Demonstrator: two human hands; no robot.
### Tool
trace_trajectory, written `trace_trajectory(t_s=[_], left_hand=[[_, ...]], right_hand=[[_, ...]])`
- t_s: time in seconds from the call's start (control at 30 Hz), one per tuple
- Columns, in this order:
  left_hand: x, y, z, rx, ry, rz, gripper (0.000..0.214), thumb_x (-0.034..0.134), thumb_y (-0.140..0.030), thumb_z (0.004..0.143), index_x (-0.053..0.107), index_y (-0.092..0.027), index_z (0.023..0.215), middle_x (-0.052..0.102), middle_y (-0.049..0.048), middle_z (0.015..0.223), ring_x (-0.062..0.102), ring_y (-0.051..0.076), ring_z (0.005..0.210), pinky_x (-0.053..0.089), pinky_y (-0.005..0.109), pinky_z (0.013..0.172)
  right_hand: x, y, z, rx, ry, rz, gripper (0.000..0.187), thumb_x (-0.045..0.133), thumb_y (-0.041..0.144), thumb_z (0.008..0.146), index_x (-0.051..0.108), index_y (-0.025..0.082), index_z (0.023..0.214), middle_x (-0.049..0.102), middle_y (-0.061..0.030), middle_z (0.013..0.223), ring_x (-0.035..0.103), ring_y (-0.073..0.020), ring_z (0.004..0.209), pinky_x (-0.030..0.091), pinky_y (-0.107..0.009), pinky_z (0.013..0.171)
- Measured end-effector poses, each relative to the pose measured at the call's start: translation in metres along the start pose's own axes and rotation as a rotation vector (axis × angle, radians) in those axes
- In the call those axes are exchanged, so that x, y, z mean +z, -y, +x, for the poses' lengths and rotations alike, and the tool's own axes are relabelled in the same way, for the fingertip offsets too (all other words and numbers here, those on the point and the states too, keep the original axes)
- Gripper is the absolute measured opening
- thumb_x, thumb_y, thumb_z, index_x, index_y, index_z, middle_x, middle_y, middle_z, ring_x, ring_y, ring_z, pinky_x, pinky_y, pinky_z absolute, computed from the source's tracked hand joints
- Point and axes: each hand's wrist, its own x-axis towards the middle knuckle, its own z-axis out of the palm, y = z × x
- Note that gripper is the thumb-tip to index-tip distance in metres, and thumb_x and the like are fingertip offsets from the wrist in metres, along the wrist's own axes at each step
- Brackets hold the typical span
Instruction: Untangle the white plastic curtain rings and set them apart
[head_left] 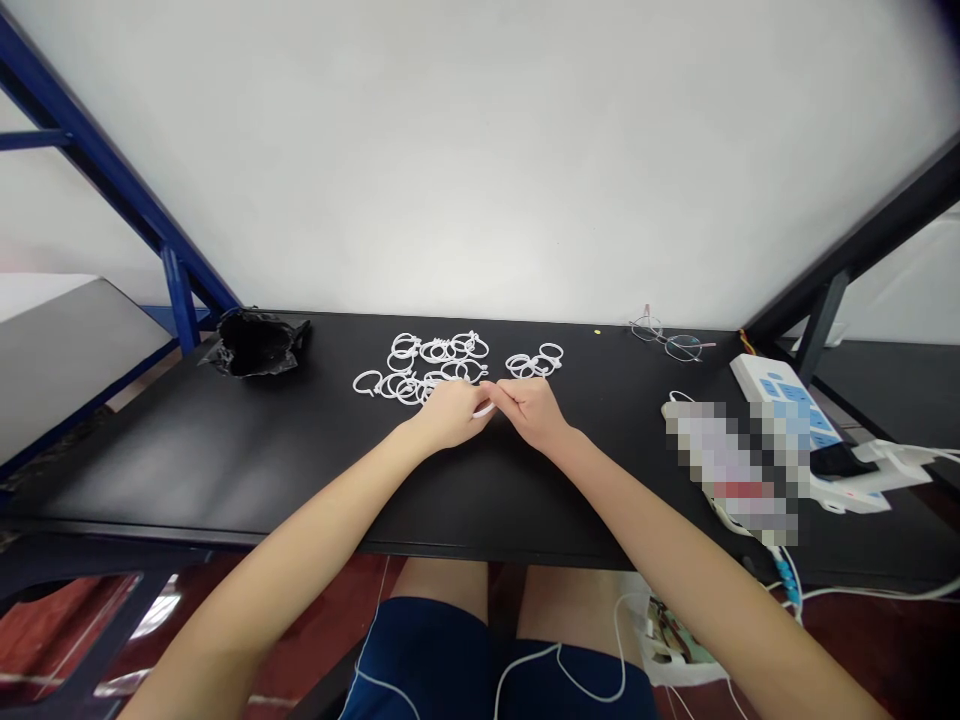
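White plastic, by the look of it, makes up the thin ring (484,409) between my fingers, just in front of the larger pile near the middle of the table (525,500). My left hand (452,413) and right hand (534,412) are together, fingertips meeting, both closed on that one ring; exactly how each finger sits against it is hidden. Something so slender probably turns or slips easily, which would explain gripping it from two sides, with both wrists angled inward.

Beyond my left knuckles, toward the far edge, the pile of white rings (409,388) lies loose and overlapping. A smaller group of rings (534,366) sits just beyond my right hand, apart from the pile. Both are within a short reach, so I judge that my forearms hardly need to shift.

The crumpled black bag (251,366) stands mouth upward by the far left corner, likely set there to stay out of my elbows' way. Toward the far right corner rest the glasses (683,347), perhaps pushed back for safety. Along the right edge lie the power strip (766,376) and a pixelated object (720,465) I can't identify, well apart from the rings.
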Motion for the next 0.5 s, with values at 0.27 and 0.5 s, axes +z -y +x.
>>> trace_trajectory(t_s=[0.27, 0.5], left_hand=[[-0.003, -0.002, -0.001, -0.002, -0.083, -0.072, 0.018, 0.046, -0.030, 0.089, 0.059, -0.019, 0.083, 0.065, 0.0043, 0.077, 0.062, 0.019, 0.070, 0.040, 0.026, 0.060], [-0.007, 0.011, 0.003, 0.109, -0.268, -0.120, 0.021, 0.048, -0.018, 0.085, 0.056, -0.018, 0.104, 0.061, 0.0087, 0.107, 0.056, 0.022, 0.102, 0.044, 0.035, 0.090]], right_hand=[[0.001, -0.008, -0.001, 0.009, -0.043, -0.012, 0.050, 0.038, 0.046, 0.097, 0.033, 0.019, 0.055, 0.035, 0.0036, 0.050, 0.033, -0.0090, 0.048, 0.027, -0.026, 0.051], [-0.008, -0.018, 0.005, 0.196, -0.196, -0.106, 0.054, 0.044, 0.048, 0.094, 0.031, 0.020, 0.050, 0.031, 0.0045, 0.045, 0.028, -0.0091, 0.044, 0.024, -0.028, 0.050]])
